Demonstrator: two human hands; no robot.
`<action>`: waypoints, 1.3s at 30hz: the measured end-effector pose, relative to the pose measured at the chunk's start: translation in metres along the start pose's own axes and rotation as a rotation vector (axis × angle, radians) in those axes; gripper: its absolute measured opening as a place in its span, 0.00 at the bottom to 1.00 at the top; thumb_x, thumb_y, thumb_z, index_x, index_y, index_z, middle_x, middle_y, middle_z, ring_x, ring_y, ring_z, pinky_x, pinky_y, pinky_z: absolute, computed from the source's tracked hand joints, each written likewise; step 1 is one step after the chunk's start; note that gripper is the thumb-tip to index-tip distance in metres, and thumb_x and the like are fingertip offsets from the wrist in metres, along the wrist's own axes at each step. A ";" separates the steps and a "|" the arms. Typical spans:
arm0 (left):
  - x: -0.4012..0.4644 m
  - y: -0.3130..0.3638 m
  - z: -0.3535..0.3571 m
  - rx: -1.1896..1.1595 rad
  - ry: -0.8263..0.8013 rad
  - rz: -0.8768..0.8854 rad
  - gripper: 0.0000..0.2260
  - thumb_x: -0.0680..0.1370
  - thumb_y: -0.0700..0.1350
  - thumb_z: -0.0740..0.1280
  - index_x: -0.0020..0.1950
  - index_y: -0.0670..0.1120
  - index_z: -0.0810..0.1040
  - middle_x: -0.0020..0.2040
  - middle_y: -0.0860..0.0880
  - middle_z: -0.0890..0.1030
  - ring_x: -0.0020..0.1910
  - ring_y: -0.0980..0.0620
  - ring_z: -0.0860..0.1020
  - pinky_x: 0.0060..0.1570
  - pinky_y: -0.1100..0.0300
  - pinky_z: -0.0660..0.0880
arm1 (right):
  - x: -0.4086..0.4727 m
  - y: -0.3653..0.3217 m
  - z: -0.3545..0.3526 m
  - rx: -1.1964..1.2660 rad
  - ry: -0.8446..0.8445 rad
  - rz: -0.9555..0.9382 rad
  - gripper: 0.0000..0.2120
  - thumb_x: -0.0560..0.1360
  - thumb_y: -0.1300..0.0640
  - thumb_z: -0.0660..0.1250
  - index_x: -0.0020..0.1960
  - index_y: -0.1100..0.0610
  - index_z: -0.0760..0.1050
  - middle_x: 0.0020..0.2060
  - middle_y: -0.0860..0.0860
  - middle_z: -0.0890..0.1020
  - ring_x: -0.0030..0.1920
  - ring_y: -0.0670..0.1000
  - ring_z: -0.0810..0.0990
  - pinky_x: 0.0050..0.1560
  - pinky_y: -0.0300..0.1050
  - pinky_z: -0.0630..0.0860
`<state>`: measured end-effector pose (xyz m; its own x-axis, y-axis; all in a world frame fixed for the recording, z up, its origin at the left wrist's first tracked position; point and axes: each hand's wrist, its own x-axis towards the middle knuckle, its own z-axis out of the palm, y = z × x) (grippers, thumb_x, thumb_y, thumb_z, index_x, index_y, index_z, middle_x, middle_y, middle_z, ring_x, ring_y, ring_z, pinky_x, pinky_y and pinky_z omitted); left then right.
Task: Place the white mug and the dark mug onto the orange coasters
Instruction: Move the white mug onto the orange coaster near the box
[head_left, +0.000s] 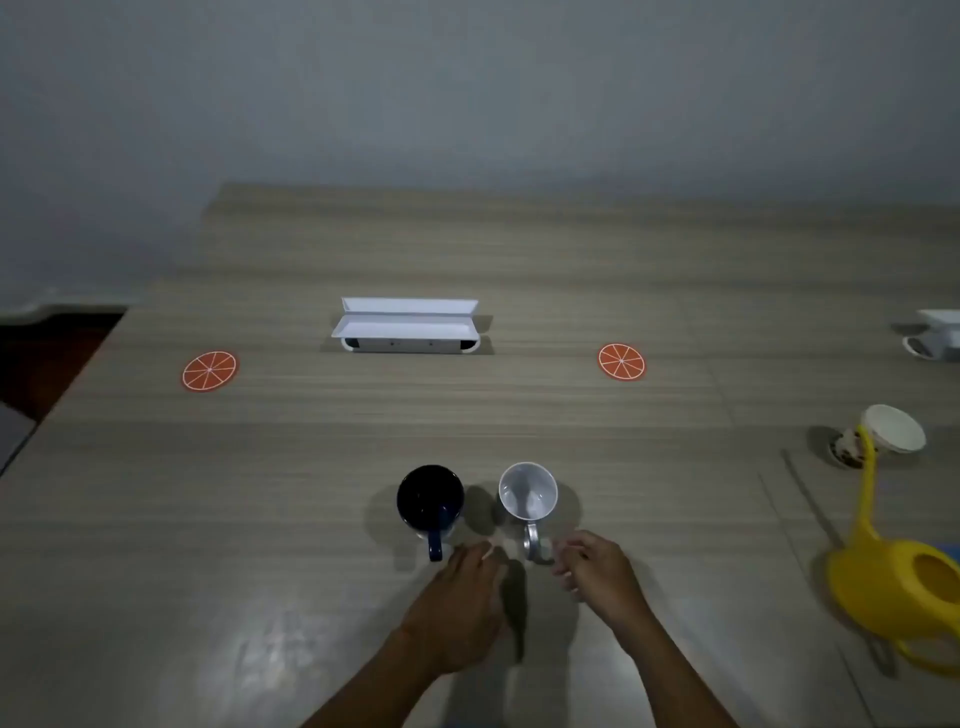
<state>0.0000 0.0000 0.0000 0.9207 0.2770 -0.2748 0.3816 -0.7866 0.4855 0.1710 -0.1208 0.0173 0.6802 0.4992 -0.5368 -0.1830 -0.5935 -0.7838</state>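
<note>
The dark mug (430, 498) and the white mug (528, 492) stand upright side by side near the table's front, handles pointing toward me. My left hand (462, 603) hovers just behind the dark mug's handle, fingers loosely apart, holding nothing. My right hand (592, 571) has its fingertips at the white mug's handle, apparently touching it without a closed grip. Two orange coasters lie farther back, both bare: the left coaster (209, 370) and the right coaster (621, 361).
A white open box (408, 325) sits at the table's middle back. At the right are a yellow watering can (893, 587), a tipped white cup (891, 428) and another white object (935, 340). The wooden table (260, 493) ends at the left edge.
</note>
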 end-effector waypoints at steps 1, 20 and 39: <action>0.002 -0.001 0.007 0.049 -0.048 -0.027 0.33 0.76 0.53 0.58 0.78 0.41 0.56 0.79 0.40 0.60 0.78 0.39 0.58 0.74 0.47 0.60 | 0.001 0.000 0.003 0.057 -0.030 0.026 0.07 0.79 0.59 0.66 0.47 0.62 0.80 0.33 0.55 0.82 0.26 0.47 0.75 0.27 0.37 0.70; 0.005 -0.003 0.072 0.126 0.113 -0.103 0.35 0.79 0.65 0.55 0.79 0.44 0.56 0.82 0.44 0.56 0.81 0.41 0.53 0.73 0.41 0.43 | 0.002 -0.012 0.009 0.263 -0.220 0.136 0.15 0.81 0.50 0.62 0.50 0.62 0.78 0.32 0.53 0.82 0.32 0.53 0.79 0.31 0.43 0.71; 0.168 0.023 0.037 0.115 0.184 -0.196 0.35 0.79 0.64 0.52 0.80 0.45 0.55 0.83 0.45 0.53 0.81 0.45 0.46 0.74 0.30 0.44 | 0.051 -0.019 -0.075 0.273 0.121 -0.152 0.13 0.83 0.58 0.58 0.45 0.61 0.78 0.29 0.49 0.78 0.31 0.50 0.81 0.30 0.42 0.69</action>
<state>0.1606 0.0082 -0.0656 0.8337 0.5171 -0.1938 0.5515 -0.7627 0.3378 0.2625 -0.1311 0.0279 0.7908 0.4806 -0.3790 -0.2453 -0.3184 -0.9156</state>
